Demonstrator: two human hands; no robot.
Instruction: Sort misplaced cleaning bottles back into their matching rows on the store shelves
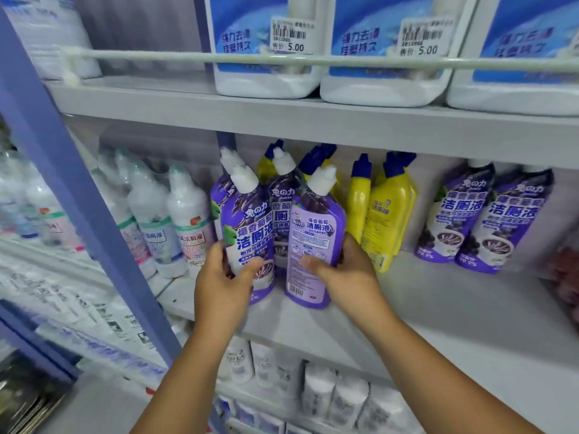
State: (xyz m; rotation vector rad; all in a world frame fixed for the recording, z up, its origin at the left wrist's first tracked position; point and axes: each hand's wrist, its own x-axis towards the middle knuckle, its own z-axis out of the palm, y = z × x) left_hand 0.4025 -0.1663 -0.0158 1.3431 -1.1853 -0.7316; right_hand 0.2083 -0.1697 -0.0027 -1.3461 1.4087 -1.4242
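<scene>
On the middle shelf point(438, 308), my left hand point(224, 277) grips a purple bottle with a white cap point(247, 227), label facing me. My right hand point(341, 270) grips a second purple bottle point(316, 236), turned so its back label and barcode face me. Both bottles stand on the shelf at its front left. More purple bottles point(282, 202) stand right behind them. Yellow bottles with blue caps point(385, 211) stand to the right, some also behind the purple group. Two further purple bottles point(482, 220) stand at the far right.
White bottles point(185, 217) fill the neighbouring bay to the left, past a blue upright post point(94, 233). Large white jugs with blue labels point(266, 45) sit on the upper shelf behind a rail. White bottles point(332, 389) line the lower shelf. Bare shelf surface lies between the yellow bottles and me.
</scene>
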